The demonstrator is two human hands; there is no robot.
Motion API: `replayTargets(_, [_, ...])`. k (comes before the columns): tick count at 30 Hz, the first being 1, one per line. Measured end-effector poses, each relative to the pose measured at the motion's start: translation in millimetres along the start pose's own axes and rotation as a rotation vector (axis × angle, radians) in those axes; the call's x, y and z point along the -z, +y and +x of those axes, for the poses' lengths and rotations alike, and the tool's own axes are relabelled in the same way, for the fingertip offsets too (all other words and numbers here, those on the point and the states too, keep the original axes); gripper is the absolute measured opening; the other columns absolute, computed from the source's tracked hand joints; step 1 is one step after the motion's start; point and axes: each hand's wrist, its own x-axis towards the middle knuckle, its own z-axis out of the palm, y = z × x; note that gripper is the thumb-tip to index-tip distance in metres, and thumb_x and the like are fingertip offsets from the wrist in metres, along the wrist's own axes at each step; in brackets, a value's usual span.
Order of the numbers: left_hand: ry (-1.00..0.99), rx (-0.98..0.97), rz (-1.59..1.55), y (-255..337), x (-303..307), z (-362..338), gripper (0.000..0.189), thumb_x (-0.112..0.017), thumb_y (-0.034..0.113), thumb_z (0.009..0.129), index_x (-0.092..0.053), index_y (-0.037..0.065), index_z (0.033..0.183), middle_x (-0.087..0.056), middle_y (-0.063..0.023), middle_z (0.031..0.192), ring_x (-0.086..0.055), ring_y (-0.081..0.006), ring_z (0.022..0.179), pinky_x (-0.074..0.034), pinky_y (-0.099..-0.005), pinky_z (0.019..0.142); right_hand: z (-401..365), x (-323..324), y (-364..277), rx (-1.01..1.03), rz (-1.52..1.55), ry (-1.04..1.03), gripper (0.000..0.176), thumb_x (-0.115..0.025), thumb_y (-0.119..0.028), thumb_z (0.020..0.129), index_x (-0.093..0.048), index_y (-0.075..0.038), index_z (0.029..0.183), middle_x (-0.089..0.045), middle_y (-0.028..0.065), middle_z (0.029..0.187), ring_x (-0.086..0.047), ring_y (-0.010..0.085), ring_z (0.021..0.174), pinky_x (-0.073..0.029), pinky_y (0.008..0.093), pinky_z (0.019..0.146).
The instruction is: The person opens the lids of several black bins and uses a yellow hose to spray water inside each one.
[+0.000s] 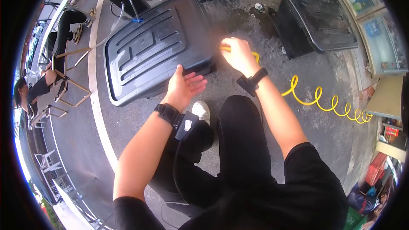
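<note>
Our left hand (184,88) hung open, fingers spread, by the near edge of the bin (157,44); contact unclear. Our right hand (241,55) gripped the hose (294,78) beside the bin. Step, we judged: hose work, tip blurred; next move called for a steady wrist.

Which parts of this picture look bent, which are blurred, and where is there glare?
Head view: wide-lens distortion bows the white ground line, and the corners are black; same view: a brownish blur sits beside the right hand; same view: pale sheen on the black lid.
</note>
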Motion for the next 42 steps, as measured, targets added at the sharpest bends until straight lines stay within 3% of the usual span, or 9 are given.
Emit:
replayTargets(4, [0.031,0.044,0.058,2,-2,1,0.068,-0.036,0.057,0.101,-0.038,-0.003,0.134,-0.053,-0.0254,0.127,-0.055,-0.0415,0.119,-0.044,-0.0532,0.102,-1,4,5,-0.099,0.003,-0.135,0.034,-0.067,-0.003,0.08,-0.058,-0.005,0.113,-0.064,0.0154,0.104,-0.065,0.0301,0.096,-0.052,0.0394,0.081])
replayTargets(20, [0.079,0.0,0.283,-6,-2,11,0.078,-0.022,0.061,0.101,-0.037,-0.006,0.138,-0.06,-0.0259,0.121,-0.065,-0.0379,0.102,-0.054,-0.0476,0.087,-2,-8,16,-0.065,0.172,-0.105,0.032,-0.06,0.007,0.078,-0.05,-0.004,0.106,-0.061,0.0137,0.099,-0.063,0.0277,0.096,-0.053,0.0393,0.082])
replayTargets(23, [0.076,-0.012,0.287,-7,-1,11,0.078,-0.022,0.061,0.101,-0.037,-0.007,0.138,-0.061,-0.0254,0.119,-0.066,-0.0372,0.101,-0.054,-0.0472,0.086,-5,-7,15,-0.074,0.182,-0.093,0.03,-0.066,0.005,0.079,-0.049,-0.003,0.103,-0.062,0.017,0.102,-0.065,0.0337,0.095,-0.053,0.0421,0.082])
replayTargets(31, [0.086,-0.018,0.22,-9,-1,14,0.071,-0.028,0.062,0.1,-0.041,-0.002,0.128,-0.06,-0.0255,0.118,-0.062,-0.0403,0.104,-0.051,-0.0527,0.09,-20,9,39,0.069,-0.013,-0.121,0.037,-0.071,-0.022,0.086,-0.057,-0.004,0.116,-0.062,0.0176,0.116,-0.06,0.0364,0.109,-0.048,0.0412,0.093])
replayTargets(32, [0.087,-0.017,0.212,-9,-1,14,0.071,-0.028,0.061,0.101,-0.041,-0.003,0.128,-0.059,-0.0256,0.119,-0.062,-0.0406,0.104,-0.051,-0.0526,0.09,-25,13,54,-0.059,0.037,-0.189,0.05,-0.064,-0.037,0.093,-0.054,-0.005,0.129,-0.057,0.0182,0.129,-0.054,0.033,0.122,-0.043,0.0402,0.102])
replayTargets(36, [0.073,-0.022,0.212,-8,-3,9,0.07,-0.029,0.061,0.101,-0.041,-0.003,0.128,-0.058,-0.0259,0.121,-0.061,-0.0416,0.106,-0.05,-0.0522,0.091,-74,15,102,-0.489,0.39,-0.256,0.064,-0.046,-0.055,0.099,-0.049,-0.004,0.138,-0.049,0.0156,0.143,-0.049,0.0264,0.132,-0.033,0.039,0.112])
replayTargets(39, [0.052,-0.006,0.198,-7,2,12,0.07,-0.032,0.062,0.1,-0.042,-0.002,0.126,-0.059,-0.025,0.121,-0.059,-0.0418,0.109,-0.048,-0.0536,0.095,-103,11,128,-0.686,0.595,-0.352,0.059,-0.037,-0.054,0.102,-0.057,-0.007,0.13,-0.064,0.0118,0.124,-0.051,0.0248,0.128,-0.027,0.0394,0.115])
replayTargets(40, [0.043,-0.002,0.2,-6,3,12,0.07,-0.032,0.062,0.099,-0.043,-0.001,0.125,-0.059,-0.0245,0.12,-0.058,-0.0417,0.109,-0.047,-0.0538,0.095,-110,2,137,-0.754,0.717,-0.33,0.052,-0.039,-0.051,0.103,-0.064,-0.007,0.115,-0.069,0.0072,0.098,-0.062,0.0198,0.107,-0.043,0.0373,0.1])
replayTargets(42, [0.045,0.013,0.194,-5,3,12,0.07,-0.033,0.063,0.099,-0.042,-0.001,0.128,-0.056,-0.0235,0.125,-0.057,-0.0406,0.111,-0.044,-0.0537,0.097,-112,-10,150,-0.802,0.938,-0.364,0.043,-0.045,-0.048,0.102,-0.063,-0.009,0.102,-0.062,0.0015,0.08,-0.06,0.013,0.08,-0.05,0.031,0.077])
